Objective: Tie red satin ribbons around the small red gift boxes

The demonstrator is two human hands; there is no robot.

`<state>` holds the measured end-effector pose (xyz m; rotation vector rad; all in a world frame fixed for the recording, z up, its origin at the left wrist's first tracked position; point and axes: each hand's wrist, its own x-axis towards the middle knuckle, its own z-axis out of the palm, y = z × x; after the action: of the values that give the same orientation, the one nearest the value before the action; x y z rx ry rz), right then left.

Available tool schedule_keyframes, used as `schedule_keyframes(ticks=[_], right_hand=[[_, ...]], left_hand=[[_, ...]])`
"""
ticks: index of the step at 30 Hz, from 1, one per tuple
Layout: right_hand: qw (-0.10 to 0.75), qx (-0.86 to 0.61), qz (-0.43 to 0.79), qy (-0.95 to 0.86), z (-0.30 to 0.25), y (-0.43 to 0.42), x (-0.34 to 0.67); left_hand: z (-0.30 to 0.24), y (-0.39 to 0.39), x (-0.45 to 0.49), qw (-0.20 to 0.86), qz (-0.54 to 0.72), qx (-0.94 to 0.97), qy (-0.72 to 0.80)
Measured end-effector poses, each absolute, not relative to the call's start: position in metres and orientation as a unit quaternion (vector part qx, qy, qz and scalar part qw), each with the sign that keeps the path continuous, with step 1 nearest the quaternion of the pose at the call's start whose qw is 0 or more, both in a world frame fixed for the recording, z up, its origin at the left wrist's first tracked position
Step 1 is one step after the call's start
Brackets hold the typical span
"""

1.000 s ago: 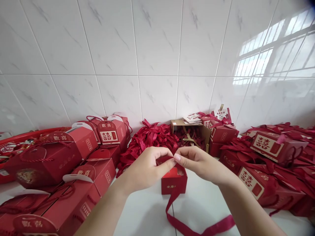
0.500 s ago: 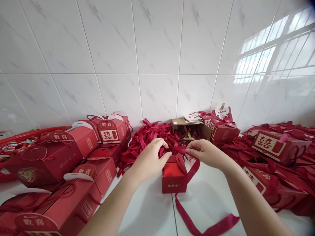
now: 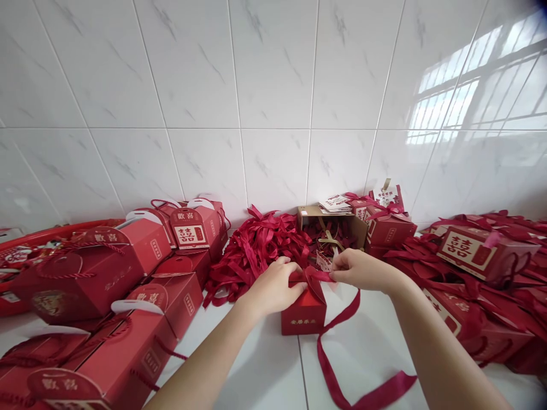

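Note:
A small red gift box [image 3: 303,313] with gold lettering stands on the white surface in front of me. My left hand [image 3: 273,287] rests curled on the box's top left edge, fingers pressed on its flap. My right hand [image 3: 356,269] pinches a dark red ribbon [image 3: 337,364] just above the box's top right. The ribbon runs down the box's right side and trails across the surface toward me. A small patterned tag [image 3: 323,262] shows between my hands.
A heap of loose red ribbons [image 3: 256,250] lies behind the box, beside an open cardboard box [image 3: 331,225]. Larger red gift boxes with handles [image 3: 128,285] crowd the left. Ribbon-tied red boxes [image 3: 470,267] fill the right. A white tiled wall rises behind.
Both hands have dropped from above the box down onto its top. The ribbon, held up between pinched fingers before, now lies over the box's top and hangs off its right side.

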<state>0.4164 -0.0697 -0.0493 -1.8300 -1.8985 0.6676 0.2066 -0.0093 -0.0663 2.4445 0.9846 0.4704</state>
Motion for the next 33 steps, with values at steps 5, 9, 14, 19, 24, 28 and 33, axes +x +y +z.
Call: schedule_keyframes(ticks=[5,9,14,19,24,28,33], right_hand=[[0.199,-0.665,0.259,-0.672,-0.049,-0.069,0.42],[0.194,-0.672,0.26,-0.666,-0.049,-0.067,0.418],[0.203,-0.671,0.26,-0.664,-0.049,-0.064,0.408],[0.189,-0.678,0.247,-0.666,-0.05,-0.062,0.403],[0.256,-0.649,0.199,-0.688,-0.056,-0.06,0.398],[0.337,-0.61,0.244,-0.675,-0.057,-0.058,0.387],[0.388,-0.529,0.358,-0.664,-0.051,-0.061,0.377]], left_hand=[[-0.068,-0.01,0.209,0.234,0.177,0.886,0.358],[-0.071,-0.009,0.211,0.24,0.176,0.885,0.358],[-0.076,-0.007,0.214,0.251,0.182,0.879,0.363],[-0.079,-0.006,0.217,0.263,0.214,0.87,0.359],[-0.073,-0.003,0.216,0.281,0.28,0.854,0.338],[-0.059,-0.005,0.209,0.265,0.337,0.846,0.316],[-0.041,-0.016,0.199,0.222,0.385,0.84,0.311]])
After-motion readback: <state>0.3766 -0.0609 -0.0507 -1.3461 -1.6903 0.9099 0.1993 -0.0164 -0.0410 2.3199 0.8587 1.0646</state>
